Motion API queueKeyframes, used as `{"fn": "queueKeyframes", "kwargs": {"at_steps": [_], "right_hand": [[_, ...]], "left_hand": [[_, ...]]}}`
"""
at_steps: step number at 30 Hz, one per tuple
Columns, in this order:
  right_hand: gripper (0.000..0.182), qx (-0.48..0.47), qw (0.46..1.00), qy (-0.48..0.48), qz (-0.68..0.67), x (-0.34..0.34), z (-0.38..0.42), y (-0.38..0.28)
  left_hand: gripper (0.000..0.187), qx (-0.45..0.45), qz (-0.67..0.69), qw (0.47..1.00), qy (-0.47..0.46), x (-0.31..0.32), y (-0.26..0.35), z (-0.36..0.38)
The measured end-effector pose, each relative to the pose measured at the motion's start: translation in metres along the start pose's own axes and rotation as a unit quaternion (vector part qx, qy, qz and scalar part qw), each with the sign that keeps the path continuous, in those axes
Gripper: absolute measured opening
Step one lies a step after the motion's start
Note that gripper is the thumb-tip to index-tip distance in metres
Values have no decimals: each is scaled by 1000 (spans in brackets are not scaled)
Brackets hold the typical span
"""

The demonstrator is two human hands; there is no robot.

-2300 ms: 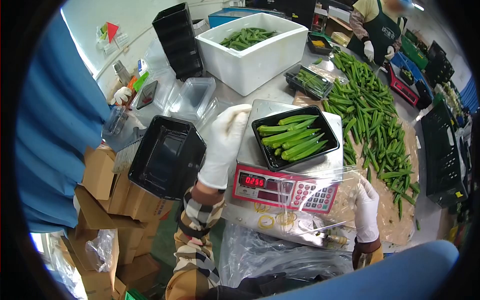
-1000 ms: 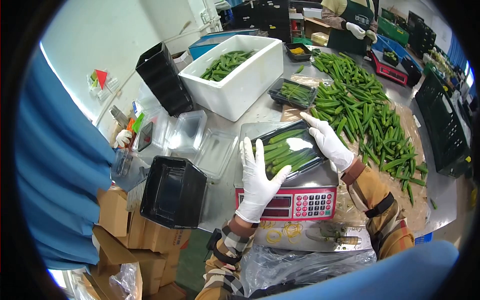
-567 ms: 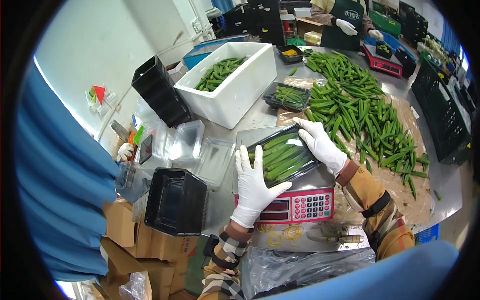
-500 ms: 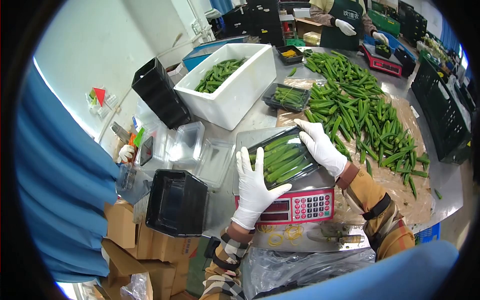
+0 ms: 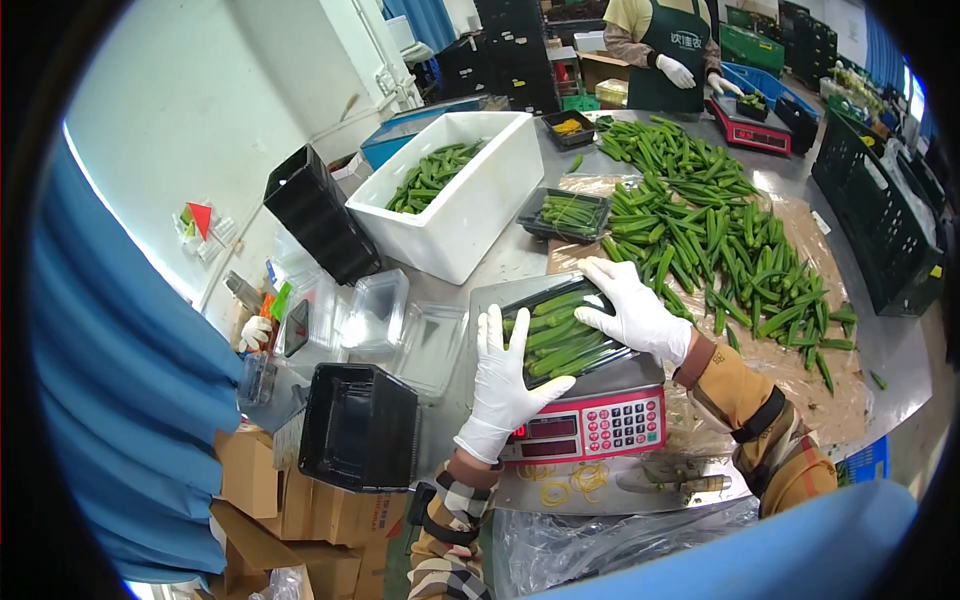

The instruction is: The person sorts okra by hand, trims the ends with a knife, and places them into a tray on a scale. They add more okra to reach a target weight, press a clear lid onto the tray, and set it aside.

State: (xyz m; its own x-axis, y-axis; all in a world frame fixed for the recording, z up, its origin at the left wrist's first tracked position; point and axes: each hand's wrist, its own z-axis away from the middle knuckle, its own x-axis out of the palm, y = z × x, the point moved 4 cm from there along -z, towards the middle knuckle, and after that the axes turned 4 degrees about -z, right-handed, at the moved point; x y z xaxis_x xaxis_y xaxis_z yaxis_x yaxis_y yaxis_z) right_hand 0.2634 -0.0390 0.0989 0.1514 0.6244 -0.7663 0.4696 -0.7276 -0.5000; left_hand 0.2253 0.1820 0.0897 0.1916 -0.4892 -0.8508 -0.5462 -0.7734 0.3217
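A black plastic tray of okra (image 5: 565, 338), seemingly under a clear lid, sits slightly askew on the digital scale (image 5: 600, 425). My left hand (image 5: 505, 388), in a white glove, grips the tray's left side with its fingers along the edge and thumb stretched toward the front. Gripping the right side is my gloved right hand (image 5: 640, 315), with its fingers over the far corner and top. A packed okra box (image 5: 566, 214) stands behind the scale. The big pile of loose okra (image 5: 715, 225) spreads to the right.
A white foam box (image 5: 450, 215) holds more okra. At left are clear lids (image 5: 430, 350) and stacked black trays (image 5: 360, 430). Rubber bands (image 5: 575, 483) and a knife (image 5: 690, 484) lie in front of the scale. Across the table stands a co-worker (image 5: 670, 60) at another scale (image 5: 750, 128).
My right hand's fingers have come further over the tray's top. The tray stays on the scale. The view has tilted slightly upward, and the co-worker's hand has moved at the far scale.
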Motion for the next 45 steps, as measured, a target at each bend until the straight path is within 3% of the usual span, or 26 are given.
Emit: {"fn": "queueKeyframes", "kwargs": {"at_steps": [10,15,18,20,21,22,25,28,29,30,32,33,35,36,38,40,45], "right_hand": [[71,19,1000,-22,6,-1,0,0],[72,31,999,-17,-21,2,1,7],[80,36,995,-4,-96,-1,4,10],[79,69,972,-36,-223,2,4,26],[77,97,957,-18,-272,-1,12,30],[75,124,939,0,-320,-4,24,34],[68,94,973,82,-193,-25,68,48],[58,182,910,163,-336,-31,122,67],[58,184,919,175,-302,-34,136,68],[57,182,928,187,-267,-38,144,67],[58,164,953,180,-182,-44,145,57],[58,139,964,178,-141,-48,139,45],[60,104,975,169,-101,-48,117,17],[61,56,980,158,-104,-47,103,7],[64,47,988,125,-80,-46,75,-16],[68,44,989,136,-49,-30,53,-10],[70,67,991,64,-95,-2,20,15]], "left_hand": [[108,19,23,998,54,4,-1,-2],[107,20,144,984,99,9,-6,0],[114,-10,189,981,41,10,-9,-1],[112,-21,247,969,7,-1,-14,3],[107,3,217,976,-4,5,-33,8],[104,-76,357,931,2,-6,-29,15],[84,-154,407,893,117,-4,-93,29],[60,-230,423,855,191,-24,-125,38],[56,-253,441,839,196,-29,-127,35],[53,-254,437,839,202,-35,-121,30],[50,-176,353,898,195,-25,-132,9],[54,-138,287,930,184,-30,-103,-3],[57,-86,299,942,125,-18,-70,-23],[65,-61,267,959,74,-19,-37,-26],[93,2,59,998,6,-1,-23,-31],[104,11,-39,998,-51,12,-9,-27],[112,47,-61,996,-54,12,-4,-26]]}}
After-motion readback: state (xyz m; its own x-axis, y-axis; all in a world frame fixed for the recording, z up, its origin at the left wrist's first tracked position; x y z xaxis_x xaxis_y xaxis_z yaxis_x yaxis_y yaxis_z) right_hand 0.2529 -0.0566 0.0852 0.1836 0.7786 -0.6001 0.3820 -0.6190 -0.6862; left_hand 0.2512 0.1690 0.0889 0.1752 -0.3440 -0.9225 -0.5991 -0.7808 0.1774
